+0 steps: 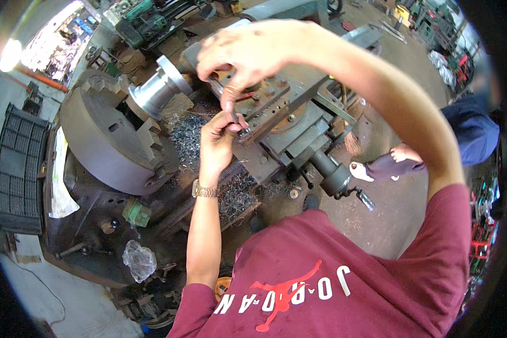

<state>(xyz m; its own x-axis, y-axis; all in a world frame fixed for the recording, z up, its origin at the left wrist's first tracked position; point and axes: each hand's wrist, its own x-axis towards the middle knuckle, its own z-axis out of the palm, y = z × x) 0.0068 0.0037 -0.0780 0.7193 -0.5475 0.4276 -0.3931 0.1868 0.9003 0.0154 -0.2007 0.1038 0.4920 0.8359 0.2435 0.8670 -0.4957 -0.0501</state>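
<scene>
Over the lathe's tool post (273, 87), my two hands come close together. My left hand (219, 138), with a metal watch on the wrist, pinches a small dark metal piece (234, 116) between thumb and fingers. From above, my right hand (245, 53) curls over the tool post area, its thumb pointing down toward that piece and its fingers bent. What its fingers grip is partly hidden. Left of my hands is the large chuck (115, 135), its jaws around a shiny flanged metal workpiece (155, 93).
Metal shavings (187, 138) lie heaped below the workpiece. The cross slide's handle (365, 200) juts out on the right. A person in dark blue clothes (470, 132) is at the right. A clear plastic bag (139, 261) and a green box (136, 212) rest on the lathe's left end.
</scene>
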